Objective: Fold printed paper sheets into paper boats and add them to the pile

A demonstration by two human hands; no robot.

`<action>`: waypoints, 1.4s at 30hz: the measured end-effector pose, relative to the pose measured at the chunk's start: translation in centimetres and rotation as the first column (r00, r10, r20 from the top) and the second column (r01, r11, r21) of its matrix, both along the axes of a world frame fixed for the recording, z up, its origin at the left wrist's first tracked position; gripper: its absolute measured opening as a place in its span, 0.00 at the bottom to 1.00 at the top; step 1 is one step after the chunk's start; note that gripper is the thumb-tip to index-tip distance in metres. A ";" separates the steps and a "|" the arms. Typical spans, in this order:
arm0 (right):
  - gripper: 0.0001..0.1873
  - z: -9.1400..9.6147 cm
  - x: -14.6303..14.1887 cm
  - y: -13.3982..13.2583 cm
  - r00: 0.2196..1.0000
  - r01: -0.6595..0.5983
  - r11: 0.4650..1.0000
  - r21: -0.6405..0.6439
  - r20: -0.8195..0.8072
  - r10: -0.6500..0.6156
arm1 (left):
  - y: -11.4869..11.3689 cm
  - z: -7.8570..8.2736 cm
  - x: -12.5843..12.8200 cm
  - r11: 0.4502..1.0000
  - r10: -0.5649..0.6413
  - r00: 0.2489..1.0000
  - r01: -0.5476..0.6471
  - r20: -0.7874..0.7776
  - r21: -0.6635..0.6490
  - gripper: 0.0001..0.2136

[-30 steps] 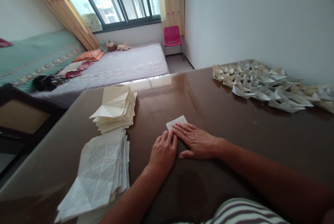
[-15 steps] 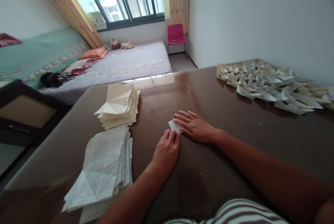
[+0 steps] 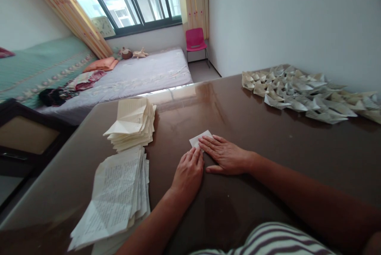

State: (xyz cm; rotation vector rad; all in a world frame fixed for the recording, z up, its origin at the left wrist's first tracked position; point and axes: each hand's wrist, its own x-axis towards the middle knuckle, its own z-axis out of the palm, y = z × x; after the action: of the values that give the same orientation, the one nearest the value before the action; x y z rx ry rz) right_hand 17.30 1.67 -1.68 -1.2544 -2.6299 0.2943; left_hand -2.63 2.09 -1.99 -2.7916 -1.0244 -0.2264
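Find a small, white, flat-folded piece of paper (image 3: 200, 139) at the middle of the glossy dark-brown table (image 3: 178, 126), under the fingertips. Note the right hand (image 3: 226, 156) laid palm-down over the paper's near right part, fingers straight and slightly spread, thumb apart, gripping nothing; probably placed so to press the layers against the hard surface. Note the left hand (image 3: 189, 167) just beside, fingers together and bent, tips at the paper's near edge, probably to hold it steady. Cannot tell pinching from mere pressing there, with the underside hidden.

Record at left a far stack of yellowed, creased paper sheets (image 3: 132, 116) and a nearer stack of white, printed, creased sheets (image 3: 114, 191), likely placed for easy reach. Record at far right, near the pale wall (image 3: 291, 17), crowded pale paper shapes folded to points (image 3: 297, 92), apparently set well apart from the hands to avoid crushing.
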 end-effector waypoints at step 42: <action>0.08 0.9 1.8 3.4 0.851 0.180 0.976 0.124 -0.517 -0.091 | 2.3 1.0 -1.2 0.979 0.158 0.889 -0.086 0.429 -0.183 0.12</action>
State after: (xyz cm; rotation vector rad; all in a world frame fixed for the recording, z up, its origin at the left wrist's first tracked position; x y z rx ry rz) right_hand 19.11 5.06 -0.74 -1.1134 -2.0576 0.3202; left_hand -3.84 4.44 -0.98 -2.8668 -1.3639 -0.8309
